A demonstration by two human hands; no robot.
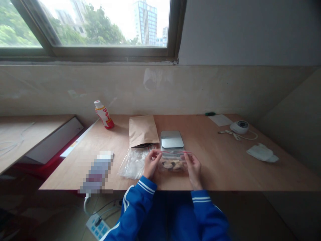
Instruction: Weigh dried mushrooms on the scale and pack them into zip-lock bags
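At the near edge of the table (225, 170), your left hand (151, 163) and right hand (193, 165) pinch the red-lined top of a clear bag (173, 159) (pale, dark-marked pieces (178, 164) inside); a silver-topped scale (172, 139) sits just beyond, beside a brown pouch (143, 130).

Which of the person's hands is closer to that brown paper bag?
Left. The left hand is in front of the brown paper bag, toward its right side; the right hand is farther right, pinching the red-edged clear bag.
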